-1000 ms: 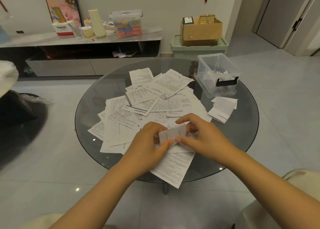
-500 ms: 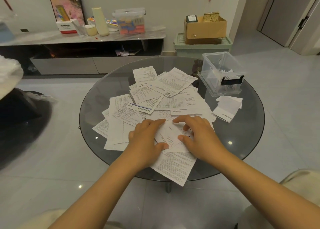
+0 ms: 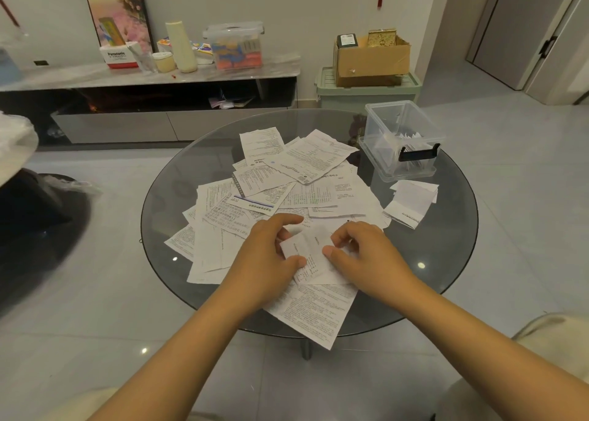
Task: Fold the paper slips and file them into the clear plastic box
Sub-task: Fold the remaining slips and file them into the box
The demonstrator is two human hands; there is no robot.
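Mid-fold: one slip worked between both hands, on top of the paper pile.

Left hand and right hand pinch its ends with curled fingers. Next, probably: crease flat, then carry to the clear box far right on the glass table. Half a second back both hands pressed flat; now the slip lifts.

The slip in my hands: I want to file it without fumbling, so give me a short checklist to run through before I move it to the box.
1. Slip gripped by both the left hand and the right hand: ok.
2. Fold finished and flat: cannot tell.
3. Clear plastic box lid off, open on top: ok.
4. Room left in the box beside the slips already inside: ok.
5. Path to the box free above the loose slips: ok.
6. Box stands fully on the glass table: ok.
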